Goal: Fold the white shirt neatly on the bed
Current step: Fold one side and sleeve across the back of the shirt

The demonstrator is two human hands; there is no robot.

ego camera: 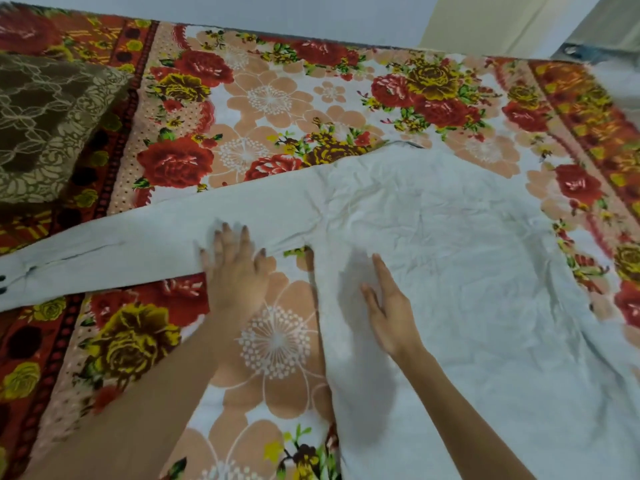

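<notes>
On the bed the white shirt is spread out flat on the floral sheet, filling the middle and right of the view, and it looks like no fold is in yet. The body's long axis runs from the collar on the far side down toward the person, with the hem out of view at the bottom. One sleeve sticks straight out to the left, roughly crosswise to the body and dipping slightly nearer the person as it goes, with its cuff right at the left edge of the view. The left hand rests palm-down on that sleeve close to the armpit, fingers spread and released, gripping nothing, though it's a bit blurred. The right hand lies flat on the body panel just right of the side seam, its fingers straight and pointing toward the collar, also holding nothing. So the key bit, I'd say: the sleeve runs leftward away from the left hand, which is the nearer one, and bringing it across the body means carrying the cuff end to the right. A brown patterned pillow sits far left, well apart from the shirt body.
</notes>
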